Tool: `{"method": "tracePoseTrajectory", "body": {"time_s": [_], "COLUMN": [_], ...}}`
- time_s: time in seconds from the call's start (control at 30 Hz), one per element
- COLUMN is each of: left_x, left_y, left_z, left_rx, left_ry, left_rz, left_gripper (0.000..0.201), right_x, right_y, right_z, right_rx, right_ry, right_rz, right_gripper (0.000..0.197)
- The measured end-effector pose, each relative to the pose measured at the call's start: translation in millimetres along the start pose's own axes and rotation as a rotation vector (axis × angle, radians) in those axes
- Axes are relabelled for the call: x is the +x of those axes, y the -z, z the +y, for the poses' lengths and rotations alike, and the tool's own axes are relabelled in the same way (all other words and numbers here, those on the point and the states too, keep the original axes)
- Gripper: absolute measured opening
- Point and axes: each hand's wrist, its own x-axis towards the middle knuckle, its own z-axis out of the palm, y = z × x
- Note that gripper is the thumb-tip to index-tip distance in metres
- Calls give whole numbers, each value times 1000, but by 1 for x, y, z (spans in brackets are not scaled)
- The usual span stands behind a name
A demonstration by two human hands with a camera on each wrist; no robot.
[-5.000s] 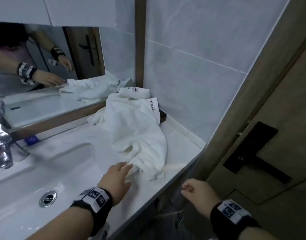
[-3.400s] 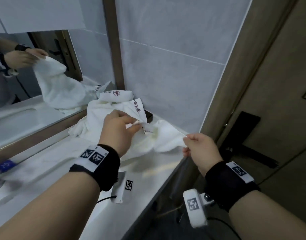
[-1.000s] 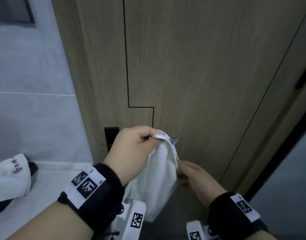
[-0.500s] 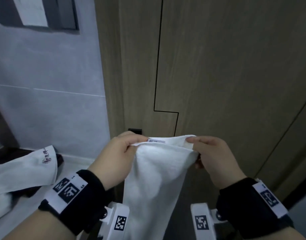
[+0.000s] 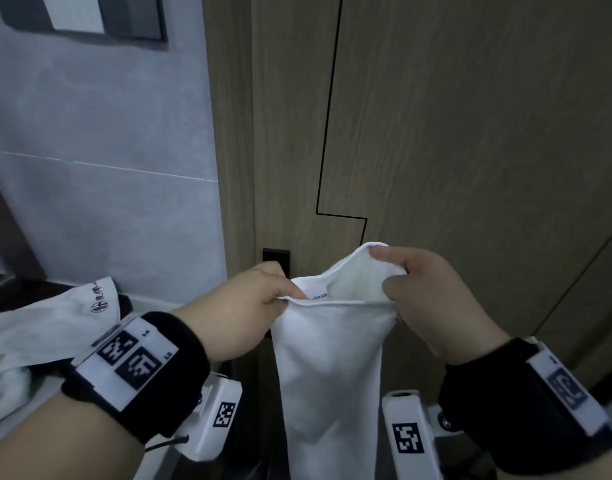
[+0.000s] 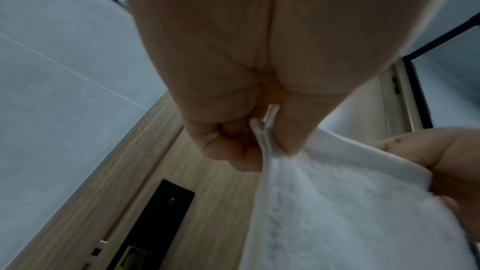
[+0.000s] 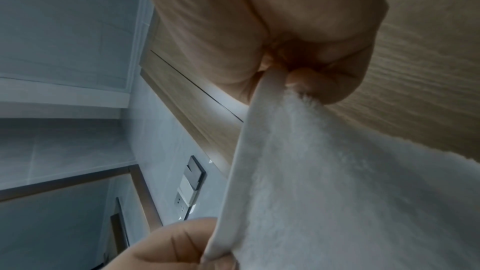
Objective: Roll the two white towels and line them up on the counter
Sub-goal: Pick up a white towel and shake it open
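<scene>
Since half a second ago both hands spread the towel (image 5: 328, 368) wider, off the desk (image 5: 37, 386). Head: left hand (image 5: 249, 306), right hand (image 5: 432, 299) pinch top corners; second towel (image 5: 44, 323) lies left. Wrists: fingers (image 6: 293, 130) clamp hem; keep edges level, pull taut.

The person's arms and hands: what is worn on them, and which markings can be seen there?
Both forearms are bare, with no sleeves. The left hand and the right hand each have a black wristband with a white plate bearing black square code markings. Under each wrist hangs a white camera unit with another code marking; a thin black cable leaves the left one.
</scene>
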Motion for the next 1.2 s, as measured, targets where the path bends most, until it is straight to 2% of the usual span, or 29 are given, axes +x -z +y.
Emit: {"method": "tracePoseTrajectory", "body": {"time_s": [0.17,0.47,0.67,0.87,1.03,1.2], "left_x": [5,3,-5,-17,-27,-36], "left_y": [-13,-6,5,16,28,41], "left_z": [-6,-12,-19,-29,-38,-51], "left_rx": [107,12,-34,-144,-151,-287], "left_ry": [72,6,6,38,87,201], "left_rz": [-42,-6,127,215,344,478], "left_gripper": [34,21,24,19,18,13], "right_x": [2,1,7,13,16,15], "right_y": [0,2,-3,-19,-30,-39], "right_z": [6,17,18,17,11,-6], "right_rx": [-18,-77,-97,-41,-17,55], "right_ry": [-21,-40,-56,-71,11,103], "right_rz": [6,54,52,-59,-66,-236], "right_gripper": [58,52,45,41,32,17]}}
